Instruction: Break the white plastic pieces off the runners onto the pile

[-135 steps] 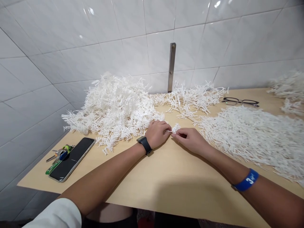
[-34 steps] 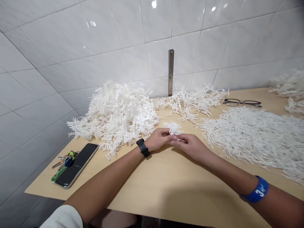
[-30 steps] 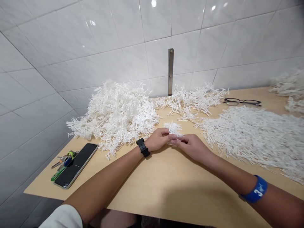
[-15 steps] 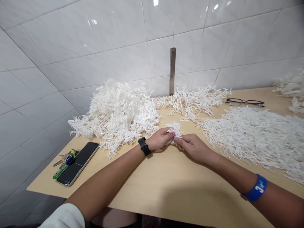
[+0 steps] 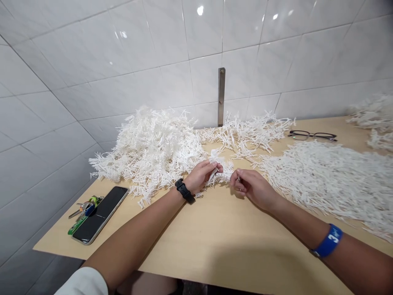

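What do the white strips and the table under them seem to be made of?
The white strips look like thin, stiff plastic with a dull finish: they keep straight, spiky shapes; stiff paper is possible. The table looks like smooth, pale wood with a faint sheen.

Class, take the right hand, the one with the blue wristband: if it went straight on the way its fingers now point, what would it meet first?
Probably the small tuft of white strands held in the left hand, directly ahead of the right hand, though depth is hard to judge from this view.

Wood tbl (image 5: 196, 221): white bristly heaps (image 5: 150, 151), phone (image 5: 100, 215), keys (image 5: 84, 209), glasses (image 5: 311, 135).
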Tool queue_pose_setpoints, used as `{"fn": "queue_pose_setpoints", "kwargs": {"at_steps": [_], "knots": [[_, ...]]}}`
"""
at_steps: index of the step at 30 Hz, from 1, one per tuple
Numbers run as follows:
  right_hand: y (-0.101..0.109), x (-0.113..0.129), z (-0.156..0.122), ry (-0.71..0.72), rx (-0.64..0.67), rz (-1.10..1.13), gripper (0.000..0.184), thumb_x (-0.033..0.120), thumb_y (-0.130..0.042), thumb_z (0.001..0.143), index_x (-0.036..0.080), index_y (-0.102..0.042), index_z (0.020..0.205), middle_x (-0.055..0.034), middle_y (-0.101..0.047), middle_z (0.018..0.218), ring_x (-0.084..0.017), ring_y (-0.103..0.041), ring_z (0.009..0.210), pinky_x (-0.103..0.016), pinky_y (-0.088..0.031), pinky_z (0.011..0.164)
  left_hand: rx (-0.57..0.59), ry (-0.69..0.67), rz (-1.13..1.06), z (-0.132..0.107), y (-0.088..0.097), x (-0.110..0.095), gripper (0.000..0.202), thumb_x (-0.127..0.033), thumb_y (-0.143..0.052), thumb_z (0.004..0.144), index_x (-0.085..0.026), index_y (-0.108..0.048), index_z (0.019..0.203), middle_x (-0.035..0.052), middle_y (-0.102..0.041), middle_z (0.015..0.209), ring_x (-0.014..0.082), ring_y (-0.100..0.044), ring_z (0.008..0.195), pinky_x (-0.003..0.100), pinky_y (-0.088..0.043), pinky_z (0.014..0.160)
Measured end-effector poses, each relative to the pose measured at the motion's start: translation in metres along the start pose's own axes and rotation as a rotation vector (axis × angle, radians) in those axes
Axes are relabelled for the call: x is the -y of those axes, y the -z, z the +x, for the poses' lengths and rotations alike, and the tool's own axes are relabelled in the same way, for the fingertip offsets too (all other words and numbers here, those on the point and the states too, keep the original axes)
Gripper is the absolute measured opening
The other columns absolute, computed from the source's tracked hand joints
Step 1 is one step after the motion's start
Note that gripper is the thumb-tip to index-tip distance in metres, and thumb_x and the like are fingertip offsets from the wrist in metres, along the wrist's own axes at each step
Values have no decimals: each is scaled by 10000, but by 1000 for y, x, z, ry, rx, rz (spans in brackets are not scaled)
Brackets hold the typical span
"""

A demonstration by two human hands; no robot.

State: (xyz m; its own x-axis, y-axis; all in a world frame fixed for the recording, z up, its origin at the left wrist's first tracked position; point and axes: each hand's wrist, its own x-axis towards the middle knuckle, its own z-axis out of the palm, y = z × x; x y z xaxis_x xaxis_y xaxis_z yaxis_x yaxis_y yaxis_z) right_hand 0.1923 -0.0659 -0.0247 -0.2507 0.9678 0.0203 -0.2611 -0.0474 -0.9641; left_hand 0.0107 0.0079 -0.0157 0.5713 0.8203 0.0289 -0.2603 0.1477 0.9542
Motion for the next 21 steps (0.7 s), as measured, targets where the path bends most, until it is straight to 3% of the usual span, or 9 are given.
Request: {"fn": "queue_pose_setpoints", "kwargs": {"at_steps": [4, 7, 15, 21], "knots": [[0, 6, 1, -43, -66, 136, 372, 506, -615, 828, 176, -646, 658, 47, -326, 517, -95, -280, 454, -255, -222, 452, -29, 64, 87, -1, 0, -1, 414, -493, -794, 691, -120, -645, 789, 32, -633, 780, 97, -501, 645, 244, -342, 612], [-2, 12, -1, -69, -90, 171, 294, 447, -608, 806, 192, -632, 662, 43, -326, 524, -100, -261, 462, -257, -223, 456, 13, 81, 158, -2, 2, -2, 451, -543, -772, 699, -117, -640, 769, -8, -561, 677, 66, -403, 545, 241, -267, 538], [-1, 19, -1, -89, -130, 291, 157, 338, -611, 768, 216, -569, 679, 20, -349, 561, -129, -306, 517, -254, -252, 468, 28, 25, 93, -2, 0, 0, 468, -530, -811, 657, -114, -640, 784, 2, -590, 731, 91, -511, 656, 237, -376, 647], [0, 21, 0, -86, -135, 296, 183, 347, -615, 746, 215, -519, 663, -10, -407, 656, -142, -350, 556, -257, -219, 448, -165, -53, 36, 0, 1, 0, 428, -476, -825, 654, -129, -642, 825, 10, -618, 795, 111, -554, 722, 246, -415, 691]]}}
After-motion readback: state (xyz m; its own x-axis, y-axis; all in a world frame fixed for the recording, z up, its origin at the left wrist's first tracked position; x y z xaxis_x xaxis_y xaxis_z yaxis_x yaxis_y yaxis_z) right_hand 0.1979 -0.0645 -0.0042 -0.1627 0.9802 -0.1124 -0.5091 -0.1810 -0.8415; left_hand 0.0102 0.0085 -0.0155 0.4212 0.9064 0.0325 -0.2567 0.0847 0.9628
